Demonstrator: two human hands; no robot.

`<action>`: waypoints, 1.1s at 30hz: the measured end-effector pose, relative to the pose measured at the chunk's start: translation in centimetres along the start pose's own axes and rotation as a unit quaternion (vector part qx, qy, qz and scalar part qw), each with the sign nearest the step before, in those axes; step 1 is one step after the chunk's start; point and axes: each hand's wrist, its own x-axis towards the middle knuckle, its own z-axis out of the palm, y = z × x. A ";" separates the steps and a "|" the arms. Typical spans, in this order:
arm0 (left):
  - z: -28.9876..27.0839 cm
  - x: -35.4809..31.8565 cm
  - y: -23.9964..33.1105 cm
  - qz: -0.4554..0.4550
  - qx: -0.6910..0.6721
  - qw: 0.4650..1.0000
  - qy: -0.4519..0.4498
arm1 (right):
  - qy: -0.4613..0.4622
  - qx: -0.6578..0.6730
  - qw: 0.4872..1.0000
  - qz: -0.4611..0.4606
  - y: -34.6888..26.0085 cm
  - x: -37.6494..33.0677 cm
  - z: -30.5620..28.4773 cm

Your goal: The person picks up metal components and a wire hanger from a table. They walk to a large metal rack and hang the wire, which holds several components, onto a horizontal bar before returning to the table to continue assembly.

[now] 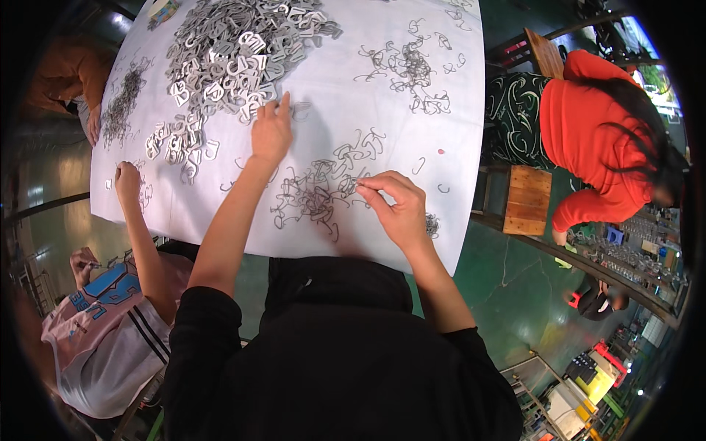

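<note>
My left hand [272, 134] reaches to the lower edge of a large heap of flat grey looped clips [235, 51]. Its fingers are stretched out and apart, the index finger pointing at the heap, and I see nothing held in it. Beside those fingers lies a single grey piece [300, 110], partly in shadow. My right hand [398, 209] is closed in a pinch of thumb and forefinger on a thin wire hook [359, 184]. It hovers at the right side of a loose pile of bent wire hooks [309, 195] in front of me.
More wire hooks [413, 66] lie at the far right of the white table [338, 73]. A smaller clip group [180, 140] sits left of my left arm. A co-worker's hand [128, 184] rests near the table's left edge. A person in red [596, 140] is at the right, by a wooden stool [527, 198].
</note>
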 end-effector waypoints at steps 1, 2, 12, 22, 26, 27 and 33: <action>0.4 -0.8 0.9 -0.006 0.011 1.000 -0.008 | 0.003 -0.006 1.000 0.006 0.1 -0.4 -0.3; 0.7 -1.5 1.6 -0.013 0.023 1.000 -0.016 | 0.013 -0.004 1.000 0.007 0.1 -0.7 -0.4; -5.2 -4.9 5.6 -0.357 -0.651 0.628 -0.233 | 0.021 -0.015 1.000 0.014 -0.2 -4.1 -1.0; -7.0 -9.5 5.0 -0.387 -0.670 0.591 -0.227 | 0.013 -0.006 1.000 0.003 0.2 -3.9 0.8; -9.0 -11.1 8.3 -0.354 -0.687 0.604 -0.193 | 0.010 0.079 0.994 0.071 -0.2 -3.3 1.2; -9.4 -11.5 8.7 -0.330 -0.702 0.604 -0.185 | 0.002 0.090 0.992 0.091 -0.3 -3.3 1.2; -10.3 -13.4 11.7 -0.157 -0.590 0.788 -0.084 | -0.024 0.110 0.988 0.104 -1.3 -2.5 1.7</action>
